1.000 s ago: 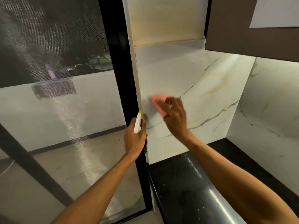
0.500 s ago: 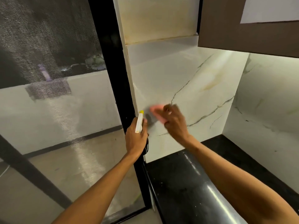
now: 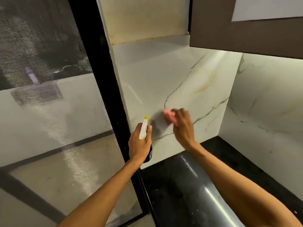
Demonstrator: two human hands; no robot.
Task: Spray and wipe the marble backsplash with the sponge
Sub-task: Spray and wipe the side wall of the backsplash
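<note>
The marble backsplash (image 3: 188, 76) is white with grey and yellowish veins, rising behind a black counter. My right hand (image 3: 182, 128) presses a pink sponge (image 3: 169, 116) flat against the lower left part of the marble. A dull wet patch shows on the stone just left of the sponge. My left hand (image 3: 139, 143) grips a spray bottle (image 3: 143, 128) with a white head and yellow nozzle tip, held upright beside the marble's left edge. The bottle's dark body is mostly hidden by my hand.
A glossy black countertop (image 3: 188, 194) lies below the marble. A brown upper cabinet (image 3: 237, 30) hangs at top right. A black window frame (image 3: 105, 95) with mesh screen (image 3: 41, 112) stands to the left. Marble continues on the right side wall (image 3: 270, 104).
My right hand has slid the sponge down the marble and a little to the right. The left hand has held the spray bottle in about the same place.
</note>
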